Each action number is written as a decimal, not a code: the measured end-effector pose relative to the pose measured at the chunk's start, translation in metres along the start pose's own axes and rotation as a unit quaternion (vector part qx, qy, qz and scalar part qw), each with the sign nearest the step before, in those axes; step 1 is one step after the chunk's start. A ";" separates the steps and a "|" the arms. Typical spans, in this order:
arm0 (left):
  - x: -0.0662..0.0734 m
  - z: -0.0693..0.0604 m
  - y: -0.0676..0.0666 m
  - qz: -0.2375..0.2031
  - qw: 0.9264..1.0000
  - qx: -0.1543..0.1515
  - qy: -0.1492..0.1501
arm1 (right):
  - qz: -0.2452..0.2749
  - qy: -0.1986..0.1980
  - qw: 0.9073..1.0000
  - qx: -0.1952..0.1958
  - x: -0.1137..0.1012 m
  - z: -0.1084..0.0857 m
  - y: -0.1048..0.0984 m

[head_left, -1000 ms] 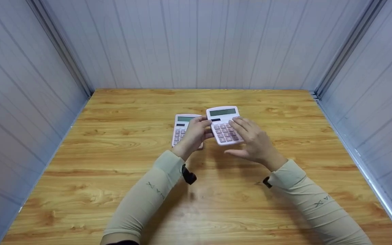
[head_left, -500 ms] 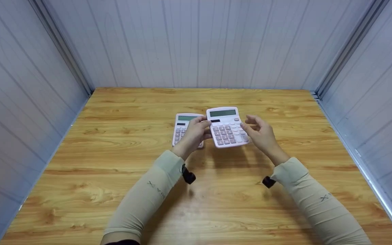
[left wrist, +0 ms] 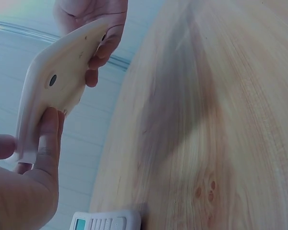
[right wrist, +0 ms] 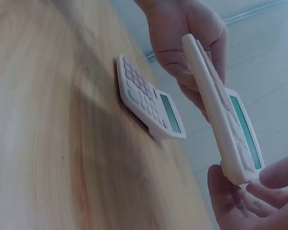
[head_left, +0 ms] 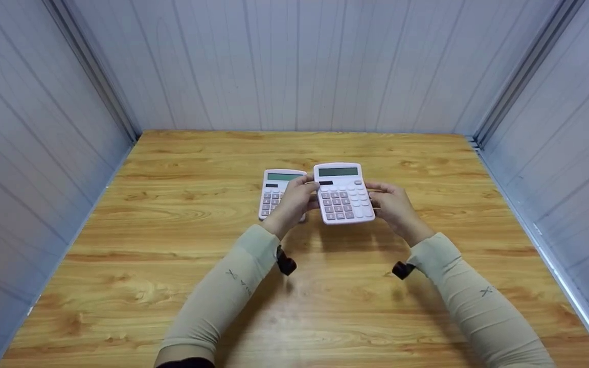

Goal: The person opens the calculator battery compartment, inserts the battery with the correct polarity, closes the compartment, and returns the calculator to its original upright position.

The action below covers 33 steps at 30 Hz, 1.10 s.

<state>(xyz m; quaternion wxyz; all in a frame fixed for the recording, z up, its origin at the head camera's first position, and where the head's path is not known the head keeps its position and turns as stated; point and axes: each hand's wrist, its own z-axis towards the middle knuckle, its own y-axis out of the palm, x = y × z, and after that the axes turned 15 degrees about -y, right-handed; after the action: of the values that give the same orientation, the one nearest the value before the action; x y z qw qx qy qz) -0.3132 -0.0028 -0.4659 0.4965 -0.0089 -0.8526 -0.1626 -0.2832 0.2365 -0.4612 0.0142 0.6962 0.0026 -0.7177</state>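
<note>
A pink-white calculator (head_left: 345, 194) is held up off the table, its keys and display facing the head camera. My left hand (head_left: 292, 202) grips its left edge, thumb on the front and fingers behind. My right hand (head_left: 397, 209) holds the right edge, with fingers reaching round to the back. In the left wrist view the calculator's back (left wrist: 62, 76) shows, with fingers of both hands against it. A second calculator (head_left: 271, 197) of the same kind lies face up on the table, partly hidden behind my left hand. The right wrist view shows that lying calculator (right wrist: 144, 96) whole.
The wood-grain table (head_left: 172, 245) spreads around both hands. Pale panelled walls (head_left: 294, 66) stand at the back and on both sides. A small black device (head_left: 286, 261) sits at the left wrist, and a similar one (head_left: 403, 270) at the right.
My right hand has moved off the calculator's keys to its right edge and now grips it there. The held calculator has shifted slightly right and toward me, with the left hand still on it.
</note>
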 end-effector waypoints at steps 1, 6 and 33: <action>0.000 0.001 0.000 0.002 1.000 0.001 -0.002 | 0.009 0.004 1.000 0.001 0.001 0.001 0.000; -0.002 0.005 0.000 0.006 1.000 0.004 -0.005 | 0.035 0.016 0.999 0.004 0.004 0.004 -0.002; -0.015 0.015 0.015 0.085 0.995 0.052 0.011 | 0.012 0.036 0.996 0.079 0.024 0.021 -0.017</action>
<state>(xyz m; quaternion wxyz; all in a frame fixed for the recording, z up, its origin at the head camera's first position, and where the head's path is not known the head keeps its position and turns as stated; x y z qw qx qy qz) -0.3155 0.0182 -0.4810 0.5179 -0.0536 -0.8504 -0.0760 -0.3051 0.2526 -0.4846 -0.0319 0.7209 -0.0621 -0.6895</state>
